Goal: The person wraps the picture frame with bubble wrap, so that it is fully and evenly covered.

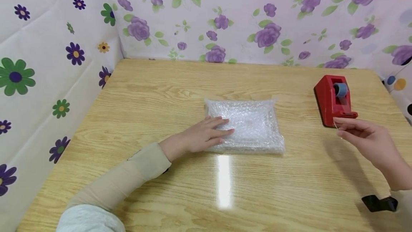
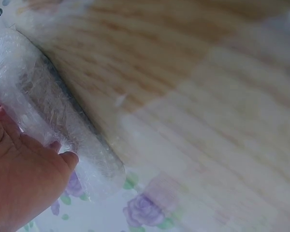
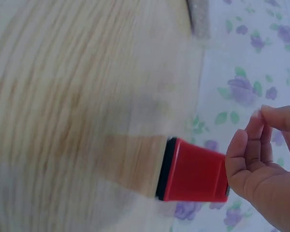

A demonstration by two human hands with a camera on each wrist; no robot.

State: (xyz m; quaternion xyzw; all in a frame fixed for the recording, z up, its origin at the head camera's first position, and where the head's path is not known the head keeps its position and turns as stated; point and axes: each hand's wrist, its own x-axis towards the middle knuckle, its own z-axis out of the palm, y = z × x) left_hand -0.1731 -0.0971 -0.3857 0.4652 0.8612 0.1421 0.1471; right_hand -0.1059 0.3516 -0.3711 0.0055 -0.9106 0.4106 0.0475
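Observation:
A flat package in clear bubble wrap (image 1: 254,122) lies in the middle of the wooden table. My left hand (image 1: 206,135) rests on its left part with spread, mostly straight fingers; the left wrist view shows the hand (image 2: 29,179) against the wrapped side (image 2: 63,106). At the right, my right hand (image 1: 370,140) is raised just in front of a red tape dispenser (image 1: 328,99). Its thumb and forefinger pinch a thin, clear strip of tape (image 1: 335,126), of which little shows. The right wrist view has this hand (image 3: 266,164) beside the dispenser (image 3: 195,174), fingertips together.
A blue-looking tape roll (image 1: 341,90) sits in the dispenser. The wood-grain table (image 1: 161,81) reaches back to a flowered cloth (image 1: 238,17), with another flowered cloth (image 1: 38,63) along the left side. A black band (image 1: 379,203) hangs by the right sleeve.

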